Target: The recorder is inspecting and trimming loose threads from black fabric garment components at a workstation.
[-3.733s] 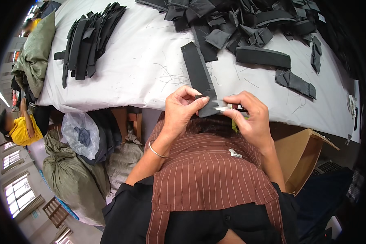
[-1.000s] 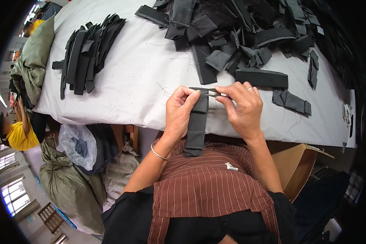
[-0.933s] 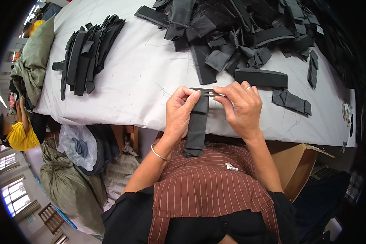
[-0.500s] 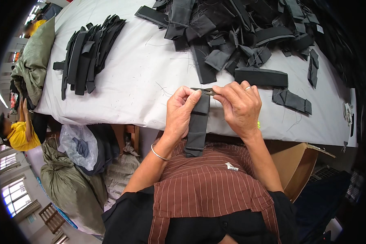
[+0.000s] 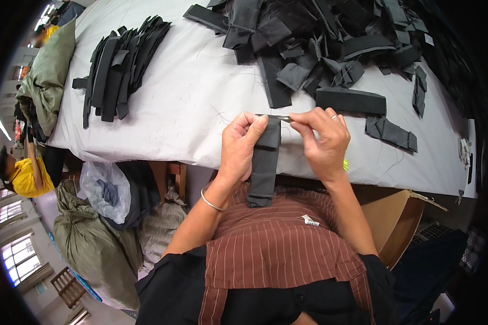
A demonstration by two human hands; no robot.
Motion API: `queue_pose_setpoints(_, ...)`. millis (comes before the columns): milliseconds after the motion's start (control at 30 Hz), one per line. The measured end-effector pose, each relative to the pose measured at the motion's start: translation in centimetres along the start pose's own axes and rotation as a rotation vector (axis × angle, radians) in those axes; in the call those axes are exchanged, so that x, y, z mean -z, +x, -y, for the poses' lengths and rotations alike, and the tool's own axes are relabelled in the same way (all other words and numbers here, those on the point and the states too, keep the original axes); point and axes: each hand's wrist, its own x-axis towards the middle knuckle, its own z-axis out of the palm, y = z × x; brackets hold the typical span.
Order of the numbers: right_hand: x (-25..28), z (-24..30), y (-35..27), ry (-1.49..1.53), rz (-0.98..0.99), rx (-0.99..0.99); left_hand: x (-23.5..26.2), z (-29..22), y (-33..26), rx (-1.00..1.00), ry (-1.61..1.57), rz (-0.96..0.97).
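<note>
Between thumb and fingers, my left hand (image 5: 237, 147) pinches the top end of a black fabric strip (image 5: 264, 176). The strip hangs down at the table's near edge, its lower end against my striped apron. My right hand (image 5: 324, 146) is closed on small metal thread snips (image 5: 282, 117). Their narrow tips lie along the strip's top edge, close to my left thumb. Whether the blades are together is too small to make out.
A large loose heap of black fabric strips (image 5: 287, 46) covers the far right of the white table (image 5: 195, 108). A neater pile (image 5: 116, 73) lies at left. Single strips (image 5: 350, 101) lie right of my hands. Below are sacks (image 5: 95, 244) and a cardboard box (image 5: 396, 222); a person in yellow (image 5: 30, 176) is far left.
My right hand has shifted slightly, and the snips now lie flatter along the strip's top edge, with more of their metal showing. My left hand keeps its pinch.
</note>
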Motion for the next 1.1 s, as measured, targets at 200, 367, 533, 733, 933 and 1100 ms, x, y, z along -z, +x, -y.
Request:
queue_pose_setpoints(200,0.2,1.2,0.0,0.199,0.277,-0.026,0.4,-1.1,0.0,0.147,-0.191,0.034)
queue_pose_setpoints(367,-2.0,-0.2,2.2,0.545,0.176,-0.350,-0.3,-2.2,-0.4,0.218,-0.258,0.200)
queue_pose_setpoints(533,-1.8,0.3,1.7,0.567,0.126,-0.376,0.4,-1.9,-0.1,0.185,-0.091,0.018)
queue_pose_setpoints(733,0.6,2.0,-2.3,0.119,0.171,-0.050,1.0,-1.6,-0.1,0.117,-0.184,-0.116)
queue_pose_setpoints(933,-1.2,2.4,-2.4,0.046,0.096,0.023,0.9,-1.5,-0.1,0.150,-0.210,-0.087)
queue_pose_setpoints(1100,-1.5,2.5,-2.1,0.041,0.117,0.037,1.2,-1.6,-0.5,0.201,-0.258,-0.082)
